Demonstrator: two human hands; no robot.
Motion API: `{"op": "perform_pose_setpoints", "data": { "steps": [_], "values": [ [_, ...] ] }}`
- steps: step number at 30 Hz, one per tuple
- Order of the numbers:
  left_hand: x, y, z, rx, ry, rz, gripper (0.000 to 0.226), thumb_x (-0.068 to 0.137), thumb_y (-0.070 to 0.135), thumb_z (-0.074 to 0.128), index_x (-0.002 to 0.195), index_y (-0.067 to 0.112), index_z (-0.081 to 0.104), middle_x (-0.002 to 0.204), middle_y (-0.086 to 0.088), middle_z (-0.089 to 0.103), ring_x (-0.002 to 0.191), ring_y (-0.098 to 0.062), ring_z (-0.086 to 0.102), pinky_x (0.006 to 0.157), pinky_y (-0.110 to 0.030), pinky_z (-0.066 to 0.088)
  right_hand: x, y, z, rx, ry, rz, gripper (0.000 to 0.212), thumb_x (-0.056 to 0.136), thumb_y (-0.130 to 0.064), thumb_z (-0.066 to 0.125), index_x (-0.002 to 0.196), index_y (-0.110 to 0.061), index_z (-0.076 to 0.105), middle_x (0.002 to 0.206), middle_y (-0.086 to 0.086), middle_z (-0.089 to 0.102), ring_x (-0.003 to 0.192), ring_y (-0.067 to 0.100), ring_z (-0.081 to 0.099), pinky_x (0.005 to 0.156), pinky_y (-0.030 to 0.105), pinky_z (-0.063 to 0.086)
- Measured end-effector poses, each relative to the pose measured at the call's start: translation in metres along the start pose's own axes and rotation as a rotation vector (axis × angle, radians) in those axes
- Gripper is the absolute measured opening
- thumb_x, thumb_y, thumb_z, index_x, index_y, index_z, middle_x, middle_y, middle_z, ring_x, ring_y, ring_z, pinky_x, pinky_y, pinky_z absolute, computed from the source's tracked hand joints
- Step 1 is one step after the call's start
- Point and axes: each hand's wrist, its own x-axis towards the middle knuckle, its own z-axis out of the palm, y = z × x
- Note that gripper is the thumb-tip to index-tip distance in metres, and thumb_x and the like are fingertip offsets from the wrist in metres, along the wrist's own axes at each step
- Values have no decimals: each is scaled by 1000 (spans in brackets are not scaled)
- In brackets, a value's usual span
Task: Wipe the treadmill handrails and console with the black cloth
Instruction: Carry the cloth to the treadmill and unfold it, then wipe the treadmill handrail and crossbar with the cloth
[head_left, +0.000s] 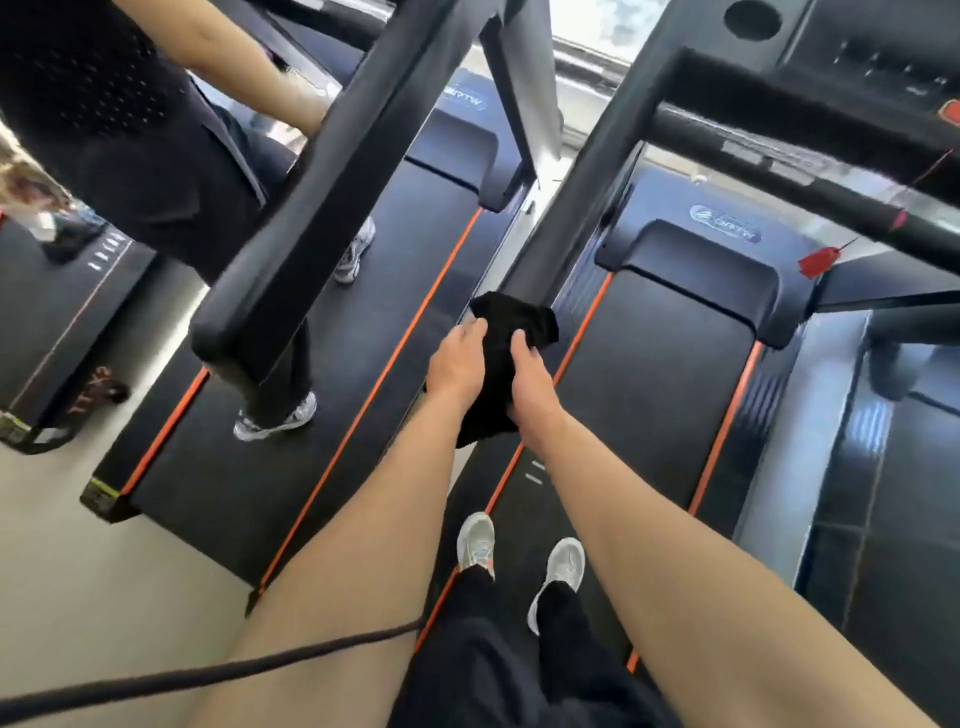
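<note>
Black cloth (511, 358): soft, matt fabric, creased.
Left handrail (597, 171): matt black, foam-like covering.
Running belt (660, 374): matt, finely textured, rubber-like.
Motor cover (691, 260): smooth plastic, slight sheen.
Floor tiles (883, 519), right: dark, glossy, reflective.

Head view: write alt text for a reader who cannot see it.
The left hand and right hand hold a black cloth at the near end of a treadmill handrail. Another person stands on the next treadmill, left.

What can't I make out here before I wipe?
Head view only:
- Console: cut off by the top and right edges; buttons blurred.
- Handrail, near end: covered by the black cloth, left hand and right hand.
- Red tag: print too small.
</note>
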Motion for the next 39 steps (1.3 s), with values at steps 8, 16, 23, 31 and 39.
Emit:
{"op": "perform_pose_setpoints", "data": {
  "steps": [8,16,23,31,39],
  "values": [
    [48,25,-6,-163,-269,-244,42,93,53,51,84,18,73,84,-4,75,79,-19,69,71,-28,53,9,0,32,334,129,-91,91,64,-87,57,144,-54,30,135,-11,59,120,18,60,106,46,46],
    [63,89,24,251,-200,10,63,104,50,19,139,8,51,147,-8,48,135,-24,43,111,-33,29,50,-54,15,347,228,-249,30,97,-51,50,124,-39,50,108,-12,65,105,14,63,103,41,49],
    [87,100,31,63,-143,-87,69,100,60,23,131,9,57,132,-10,60,116,-29,58,105,-38,42,64,-72,1,367,125,-219,85,82,-62,55,156,-37,21,149,-3,47,128,22,52,109,46,44],
    [2,33,6,256,141,144,28,98,37,37,93,21,59,105,-10,67,107,-34,56,80,-36,38,8,-17,-15,393,159,-286,62,81,-36,55,140,-19,54,139,-1,58,129,16,53,113,42,40],
    [50,34,-6,-56,-259,-159,57,97,58,42,108,12,74,115,-9,72,107,-26,67,104,-40,48,12,-15,1,158,70,-264,65,98,-41,42,158,-33,17,162,-6,24,142,9,30,119,33,23]
  ]
}}
